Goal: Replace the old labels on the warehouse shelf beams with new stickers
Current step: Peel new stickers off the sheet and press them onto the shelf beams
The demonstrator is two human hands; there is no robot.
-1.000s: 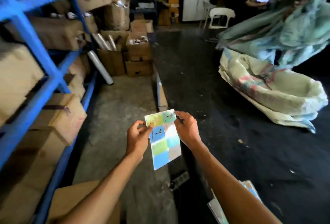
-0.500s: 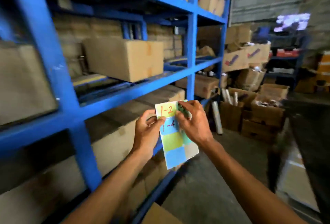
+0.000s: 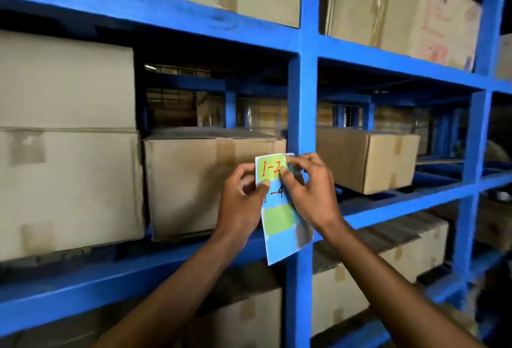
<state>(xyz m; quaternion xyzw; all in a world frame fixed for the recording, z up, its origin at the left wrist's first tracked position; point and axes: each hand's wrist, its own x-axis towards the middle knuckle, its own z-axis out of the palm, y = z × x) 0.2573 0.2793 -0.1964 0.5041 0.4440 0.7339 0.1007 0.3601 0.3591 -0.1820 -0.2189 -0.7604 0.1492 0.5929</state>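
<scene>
Sticker sheet (image 3: 279, 223) held up before the blue upright post (image 3: 300, 98), at middle-shelf height. Left hand (image 3: 241, 198) pinches its left edge, thumb on the green "1-2" sticker (image 3: 270, 168). Right hand (image 3: 310, 192) pinches at the top right corner. Taped cardboard boxes (image 3: 194, 181) fill the blue rack's shelves; shelf beam (image 3: 110, 286) runs below.

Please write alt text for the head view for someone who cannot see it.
Two hands hold a sticker sheet before a blue shelf: the left hand grips its edge, the right hand picks at the top right sticker. Stickers read 1-2 and 1-4. Boxes fill the shelf.
</scene>
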